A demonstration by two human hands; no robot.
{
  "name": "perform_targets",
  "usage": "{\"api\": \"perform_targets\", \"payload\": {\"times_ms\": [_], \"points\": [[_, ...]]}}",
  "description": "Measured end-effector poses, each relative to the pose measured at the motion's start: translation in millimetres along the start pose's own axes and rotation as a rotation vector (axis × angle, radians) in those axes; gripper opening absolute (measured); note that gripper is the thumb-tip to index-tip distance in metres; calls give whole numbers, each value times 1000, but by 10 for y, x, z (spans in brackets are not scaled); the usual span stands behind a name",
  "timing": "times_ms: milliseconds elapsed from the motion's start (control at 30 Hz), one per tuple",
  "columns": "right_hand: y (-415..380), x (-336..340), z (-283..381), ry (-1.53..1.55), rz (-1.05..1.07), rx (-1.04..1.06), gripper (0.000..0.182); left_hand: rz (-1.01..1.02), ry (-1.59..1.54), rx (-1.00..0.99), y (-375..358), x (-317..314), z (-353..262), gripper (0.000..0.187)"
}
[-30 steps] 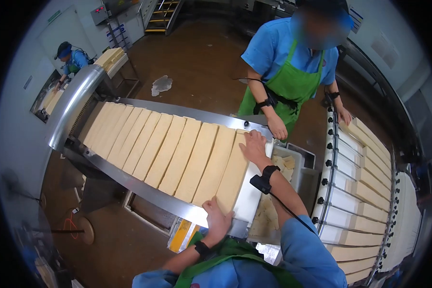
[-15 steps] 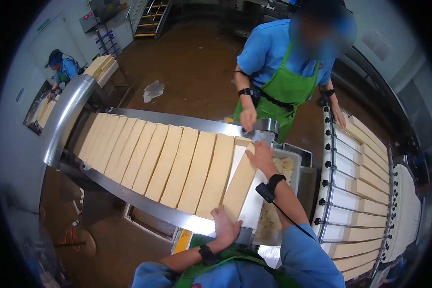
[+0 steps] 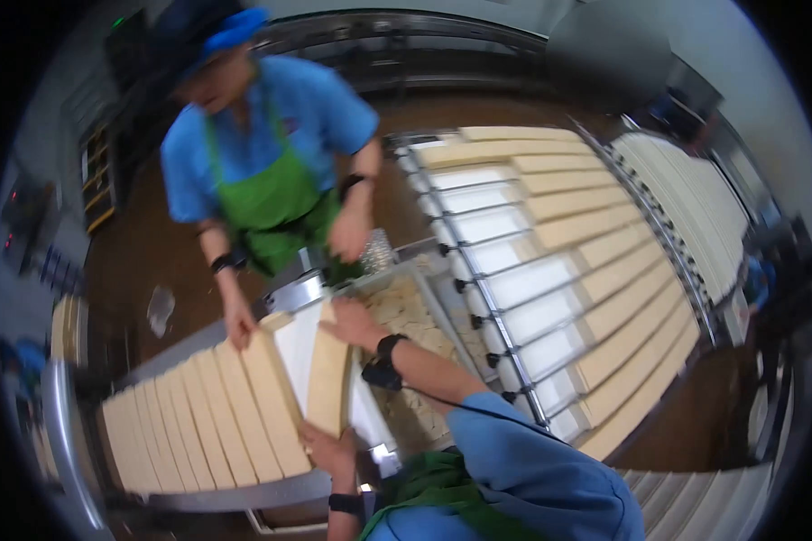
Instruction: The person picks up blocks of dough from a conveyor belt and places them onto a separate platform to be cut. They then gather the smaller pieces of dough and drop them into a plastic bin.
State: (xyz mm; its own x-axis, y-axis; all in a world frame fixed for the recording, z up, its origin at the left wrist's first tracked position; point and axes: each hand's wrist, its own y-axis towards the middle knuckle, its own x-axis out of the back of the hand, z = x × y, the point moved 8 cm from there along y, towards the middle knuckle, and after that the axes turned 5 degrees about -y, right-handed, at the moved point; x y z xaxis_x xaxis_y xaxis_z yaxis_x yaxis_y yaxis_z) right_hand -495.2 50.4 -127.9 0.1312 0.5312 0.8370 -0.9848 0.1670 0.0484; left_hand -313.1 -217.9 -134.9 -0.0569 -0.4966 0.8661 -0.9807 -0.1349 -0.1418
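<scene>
A long pale yellow slab [image 3: 329,383] lies at the end of the conveyor belt, set apart from the row by a strip of white belt [image 3: 295,353]. My right hand [image 3: 355,323] grips its far end, fingers over the edge. At the near end my left hand [image 3: 330,451] is closed around the slab's lower corner, partly blurred. Left of it, several similar slabs [image 3: 203,415] lie side by side on the belt. A small offcut [image 3: 276,321] rests at the far end of the nearest slab.
A bin of pale scraps [image 3: 406,316] stands right of the belt end. Beyond it, a railed conveyor [image 3: 478,245] carries more slabs. Across the belt, a co-worker in a green apron [image 3: 271,203] has one hand on the row's far end. A steel roller housing [image 3: 70,442] stands at far left.
My view has swung to the right. The slab between my hands sits farther from the row, with a wider white gap. The co-worker's hand now touches the row's last slab.
</scene>
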Motion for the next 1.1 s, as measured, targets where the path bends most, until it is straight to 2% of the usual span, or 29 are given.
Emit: {"api": "perform_targets", "payload": {"times_ms": [33, 67, 167, 200, 267, 333, 400, 467, 533, 567, 600, 633, 667, 733, 767, 800, 833, 867, 933, 967, 1033, 1067, 1100], "points": [[-140, 157, -9, -26, -61, 0, 60, 13, -18, 63, -17, 52, -56, 106], [-272, 311, 0, -51, -117, 8, 59, 22, -9, 21, -50, 65, -156, 106], [-745, 855, -230, 9, -239, -24, 57, -58, -166, -153, -226, 231, -567, 82], [-895, 1055, -334, 13, -258, -42, 57, -51, -159, -178, -246, 185, -717, 82], [-1336, 1650, -618, 37, -551, -132, 56, -76, -244, -403, -341, 133, -1152, 79], [-1697, 2199, -1014, 22, -694, -235, 57, -107, -329, -420, -404, 39, -1627, 77], [-2009, 2649, -1442, -41, -923, -262, 55, -79, -332, -667, -520, -42, -2232, 80], [-2268, 3067, -1825, -210, -1046, -274, 54, -4, -270, -791, -612, -130, -2848, 81], [-2454, 3298, -2325, -191, -1059, -427, 55, 62, -248, -859, -683, -245, -3375, 81], [-2514, 3405, -2471, -192, -1067, -427, 55, 128, -225, -914, -732, -329, -3610, 81], [-2546, 3469, -2689, -169, -998, -537, 57, 125, -227, -921, -732, -356, -3801, 81], [-2570, 3516, -2897, -144, -927, -646, 58, 212, -173, -931, -743, -467, -3986, 81], [-2590, 3571, -3041, -145, -933, -646, 58, 300, -116, -938, -765, -591, -4110, 81], [-2505, 3499, -3396, -208, -670, -743, 60, 291, -84, -1004, -689, -747, -4309, 85], [-2518, 3513, -3505, -207, -672, -745, 60, 416, -21, -1027, -650, -878, -4413, 85], [-2497, 3457, -3611, -273, -511, -811, 64, 543, 45, -1047, -657, -1012, -4481, 84], [-2485, 3384, -3705, -337, -347, -871, 69, 543, 48, -1048, -643, -1068, -4544, 84], [-2490, 3377, -3735, -336, -349, -871, 69, 570, -62, -1040, -632, -1101, -4626, 83], [-2558, 3438, -3626, -616, -330, -941, 67, 594, -175, -1030, -618, -1270, -4696, 82], [-2571, 3408, -3551, -617, -330, -938, 67, 542, -266, -955, -582, -1351, -4676, 79], [-2562, 3389, -3175, -863, -407, -854, 68, 489, -355, -878, -564, -1530, -4618, 76], [-2552, 3312, -3051, -864, -406, -854, 68, 507, -369, -773, -523, -1656, -4551, 74], [-2504, 3191, -2928, -741, -420, -786, 68, 524, -383, -665, -485, -1735, -4486, 71]]}}
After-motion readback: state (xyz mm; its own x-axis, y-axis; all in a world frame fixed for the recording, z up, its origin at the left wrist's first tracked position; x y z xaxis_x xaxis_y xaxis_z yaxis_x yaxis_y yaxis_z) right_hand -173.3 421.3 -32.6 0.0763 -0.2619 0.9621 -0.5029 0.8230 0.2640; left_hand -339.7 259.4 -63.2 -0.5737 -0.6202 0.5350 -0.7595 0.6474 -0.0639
